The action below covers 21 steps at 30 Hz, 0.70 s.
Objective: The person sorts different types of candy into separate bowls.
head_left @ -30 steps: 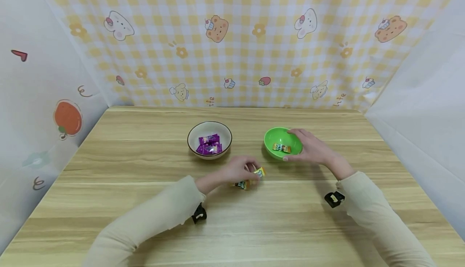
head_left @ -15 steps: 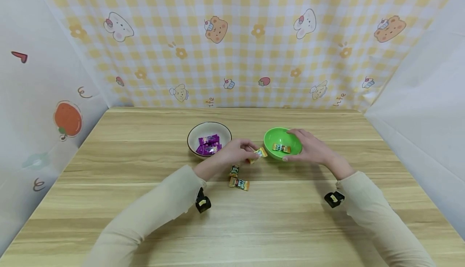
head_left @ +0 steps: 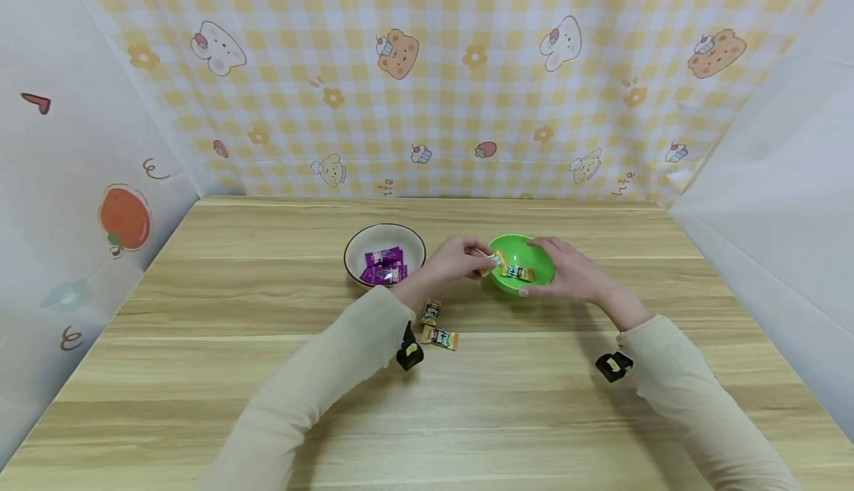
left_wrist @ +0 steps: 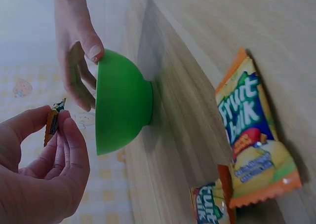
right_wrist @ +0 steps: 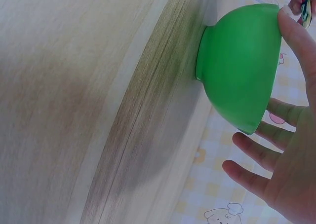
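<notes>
My left hand (head_left: 457, 261) pinches a small yellow-orange wrapped candy (head_left: 497, 259) between thumb and fingertips, over the left rim of the green bowl (head_left: 531, 255). In the left wrist view the pinched candy (left_wrist: 53, 121) is edge-on, level with the bowl's mouth. My right hand (head_left: 577, 272) holds the green bowl (right_wrist: 244, 66) by its rim, thumb on the near side and fingers at the far side. Inside that bowl lies another orange-wrapped candy (head_left: 518, 273). Two more wrapped candies, one upright (head_left: 431, 313) and one sideways (head_left: 440, 337), lie on the table below my left wrist.
A cream bowl with a dark rim (head_left: 356, 245) stands to the left, holding several purple-wrapped candies (head_left: 385, 274). All of it sits on a wood-grain table (head_left: 520, 417). A yellow checked curtain (head_left: 434, 105) hangs behind, with white cloth on both sides.
My left hand has lifted the candy from the table and carried it up and right to the green bowl, uncovering the two candies below. My right hand stays on the bowl.
</notes>
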Available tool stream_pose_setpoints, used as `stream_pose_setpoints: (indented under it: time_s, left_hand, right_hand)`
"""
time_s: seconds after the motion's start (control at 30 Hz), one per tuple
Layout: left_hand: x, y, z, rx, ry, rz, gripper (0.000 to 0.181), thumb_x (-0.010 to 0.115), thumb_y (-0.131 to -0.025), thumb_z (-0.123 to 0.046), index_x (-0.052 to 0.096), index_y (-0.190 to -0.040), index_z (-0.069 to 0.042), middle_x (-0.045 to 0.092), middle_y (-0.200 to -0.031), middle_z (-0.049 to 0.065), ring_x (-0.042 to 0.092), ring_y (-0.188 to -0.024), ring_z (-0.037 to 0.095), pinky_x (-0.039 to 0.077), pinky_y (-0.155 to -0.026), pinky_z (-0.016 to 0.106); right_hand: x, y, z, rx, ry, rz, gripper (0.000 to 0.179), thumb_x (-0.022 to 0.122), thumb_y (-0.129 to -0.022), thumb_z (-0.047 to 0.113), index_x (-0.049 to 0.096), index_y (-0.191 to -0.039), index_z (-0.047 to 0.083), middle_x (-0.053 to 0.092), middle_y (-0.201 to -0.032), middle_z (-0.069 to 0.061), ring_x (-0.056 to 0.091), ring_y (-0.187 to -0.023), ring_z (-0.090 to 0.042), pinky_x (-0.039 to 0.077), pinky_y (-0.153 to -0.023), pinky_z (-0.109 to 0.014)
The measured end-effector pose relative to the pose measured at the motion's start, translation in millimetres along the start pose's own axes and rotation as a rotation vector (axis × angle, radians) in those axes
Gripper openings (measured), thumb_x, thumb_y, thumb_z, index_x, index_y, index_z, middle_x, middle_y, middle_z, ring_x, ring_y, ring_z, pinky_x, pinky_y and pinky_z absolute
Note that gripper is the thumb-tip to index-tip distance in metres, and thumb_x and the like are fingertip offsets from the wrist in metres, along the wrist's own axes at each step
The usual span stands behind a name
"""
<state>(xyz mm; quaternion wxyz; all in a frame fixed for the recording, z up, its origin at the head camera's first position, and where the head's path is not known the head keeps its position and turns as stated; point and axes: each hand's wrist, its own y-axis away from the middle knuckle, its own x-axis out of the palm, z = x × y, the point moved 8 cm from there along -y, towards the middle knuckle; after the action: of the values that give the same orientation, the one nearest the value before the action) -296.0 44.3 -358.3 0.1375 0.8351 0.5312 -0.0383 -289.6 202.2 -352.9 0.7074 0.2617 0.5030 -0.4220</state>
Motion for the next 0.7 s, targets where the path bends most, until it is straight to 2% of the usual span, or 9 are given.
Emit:
stream_pose_setpoints:
  time_s: [0.2, 0.33, 0.5, 0.57, 0.7]
  left_hand:
    - [6.2, -13.4, -2.9, 0.024, 0.011, -0.016, 0.022, 0.065, -0.08, -0.008, 0.061, -0.099, 0.003, 0.06, -0.076, 0.009, 0.06, -0.07, 0.025, 0.049, -0.074, 0.039]
    - [10.9, -18.7, -5.3, 0.042, 0.052, -0.014, 0.025, 0.063, -0.081, -0.006, 0.059, -0.103, 0.006, 0.062, -0.081, 0.012, 0.061, -0.07, 0.022, 0.049, -0.074, 0.038]
    - [13.6, -17.7, -6.7, 0.043, 0.103, -0.016, 0.023, 0.063, -0.081, -0.005, 0.058, -0.102, 0.004, 0.062, -0.087, 0.016, 0.062, -0.075, 0.025, 0.048, -0.075, 0.038]
    - [12.8, -15.1, -6.0, 0.031, 0.109, -0.019, 0.023, 0.064, -0.081, -0.007, 0.059, -0.101, 0.002, 0.061, -0.085, 0.015, 0.061, -0.075, 0.025, 0.048, -0.075, 0.039]
    - [10.2, -7.8, -3.2, -0.006, 0.115, 0.015, 0.03, 0.065, -0.081, -0.009, 0.057, -0.106, 0.003, 0.059, -0.087, 0.013, 0.06, -0.082, 0.028, 0.048, -0.076, 0.04]
  right_hand:
    - [0, -0.2, -1, 0.006, -0.003, 0.006, 0.094, 0.062, -0.064, 0.065, 0.035, -0.131, 0.005, 0.037, -0.128, -0.019, 0.038, -0.113, -0.033, 0.039, -0.083, -0.05]
    - [1, -0.3, -1, 0.002, -0.002, 0.003, 0.093, 0.062, -0.064, 0.065, 0.035, -0.131, 0.005, 0.037, -0.128, -0.019, 0.038, -0.113, -0.034, 0.039, -0.082, -0.05]
    - [0, -0.8, -1, -0.003, -0.004, -0.004, 0.093, 0.063, -0.064, 0.064, 0.035, -0.131, 0.005, 0.037, -0.128, -0.019, 0.039, -0.111, -0.033, 0.04, -0.081, -0.049]
    - [0, -0.8, 0, -0.009, -0.003, -0.008, 0.093, 0.064, -0.064, 0.063, 0.035, -0.131, 0.005, 0.038, -0.127, -0.019, 0.039, -0.111, -0.034, 0.041, -0.08, -0.049]
    - [-1, -0.6, 0, -0.017, -0.006, -0.015, 0.093, 0.066, -0.064, 0.061, 0.036, -0.131, 0.005, 0.038, -0.126, -0.02, 0.04, -0.109, -0.033, 0.042, -0.077, -0.048]
